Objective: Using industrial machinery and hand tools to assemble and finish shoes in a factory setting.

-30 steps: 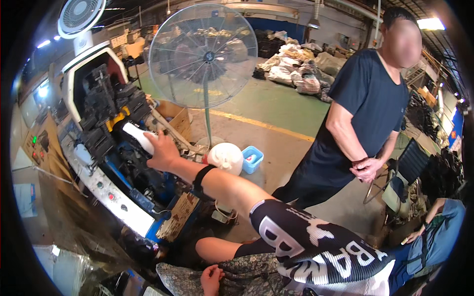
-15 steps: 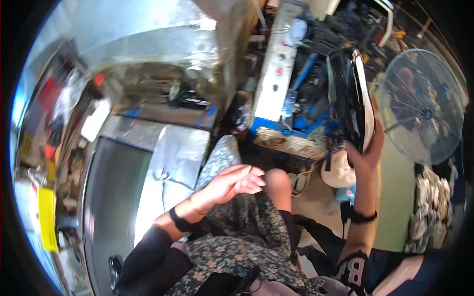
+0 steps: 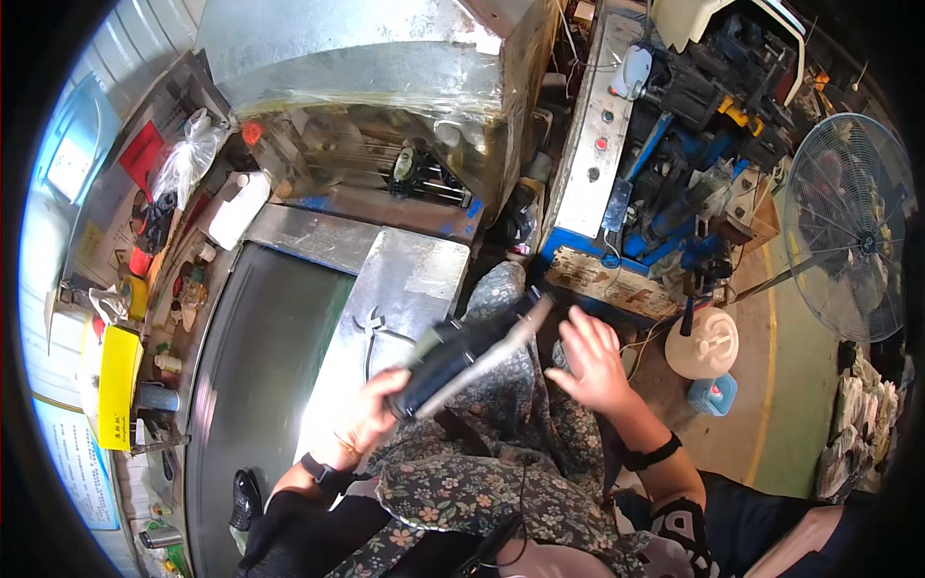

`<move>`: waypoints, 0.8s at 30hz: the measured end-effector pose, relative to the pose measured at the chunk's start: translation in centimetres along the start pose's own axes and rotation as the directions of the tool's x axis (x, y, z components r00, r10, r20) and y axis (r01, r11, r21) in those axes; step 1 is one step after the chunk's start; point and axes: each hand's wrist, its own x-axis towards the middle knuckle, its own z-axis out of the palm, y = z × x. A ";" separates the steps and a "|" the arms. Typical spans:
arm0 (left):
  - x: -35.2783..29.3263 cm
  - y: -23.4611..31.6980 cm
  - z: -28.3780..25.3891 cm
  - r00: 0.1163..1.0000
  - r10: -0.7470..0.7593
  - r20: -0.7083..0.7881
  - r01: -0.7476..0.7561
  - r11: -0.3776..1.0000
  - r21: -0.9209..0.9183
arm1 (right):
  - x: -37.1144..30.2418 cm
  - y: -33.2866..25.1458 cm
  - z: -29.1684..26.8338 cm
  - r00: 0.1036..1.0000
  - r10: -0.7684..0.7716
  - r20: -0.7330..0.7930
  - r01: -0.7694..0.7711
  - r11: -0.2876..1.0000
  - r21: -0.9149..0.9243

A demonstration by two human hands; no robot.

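Observation:
Above my lap, a black shoe upper point(image 3: 462, 356) with a pale edge is held aslant and blurred by motion. My left hand point(image 3: 371, 409) grips its near, lower-left end. My right hand point(image 3: 593, 366) is just right of the upper's far end, apart from it, fingers spread and empty. To the left, pincers point(image 3: 374, 328) with dark handles lie on the metal plate point(image 3: 414, 270) beside the dark conveyor belt point(image 3: 260, 347).
Ahead on the right stands a blue and white machine point(image 3: 583, 144) with buttons. A large fan point(image 3: 853, 226), a white jug point(image 3: 701, 344) and a blue container point(image 3: 711, 393) are at the right. A black shoe point(image 3: 247, 499) rests on the belt.
The shoe upper has moved from the machine at the right to above my lap, passing from my right hand to my left. My right hand has let go and opened. The view has shifted.

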 end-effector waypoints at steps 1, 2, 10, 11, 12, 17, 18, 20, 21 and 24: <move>0.5 0.5 -1.4 0.985 0.123 -0.119 -0.128 0.991 -0.028 | -1.0 1.6 1.3 0.988 0.155 0.005 -0.155 0.985 0.077; 0.9 2.4 -1.1 0.960 0.260 -0.108 -0.243 0.959 0.146 | -2.4 2.9 2.4 0.972 0.234 -0.011 -0.232 0.967 0.106; 18.6 19.8 -6.0 0.563 0.806 -0.184 0.022 0.208 0.978 | -8.0 5.5 5.8 0.947 0.307 -0.090 -0.314 0.946 -0.075; 21.2 22.1 -8.2 0.549 0.821 -0.155 0.161 0.078 0.984 | -8.1 5.1 6.1 0.933 0.338 -0.126 -0.350 0.933 -0.083; 23.1 23.7 -10.2 0.577 0.806 -0.133 0.242 -0.014 0.970 | -7.9 4.8 6.3 0.924 0.360 -0.131 -0.372 0.924 -0.085; 30.0 20.8 -1.6 0.695 0.701 0.162 -0.116 -0.113 0.987 | -8.5 5.0 6.1 0.907 0.413 -0.086 -0.421 0.899 -0.120; 29.3 18.2 0.8 0.667 0.635 0.389 -0.502 -0.003 0.865 | -8.1 5.0 6.7 0.920 0.375 -0.112 -0.387 0.916 -0.104; 21.0 12.1 15.4 0.621 0.369 0.691 -0.724 -0.067 0.686 | -9.1 5.8 6.4 0.908 0.380 -0.174 -0.401 0.910 -0.104; 15.4 11.1 20.9 0.416 0.281 0.865 -0.842 -0.241 0.483 | -8.8 5.9 6.3 0.912 0.365 -0.186 -0.385 0.919 -0.085; 3.5 11.0 29.6 -0.090 -0.075 0.993 -0.878 -0.464 -0.115 | -8.3 5.6 5.9 0.904 0.409 -0.126 -0.422 0.901 -0.100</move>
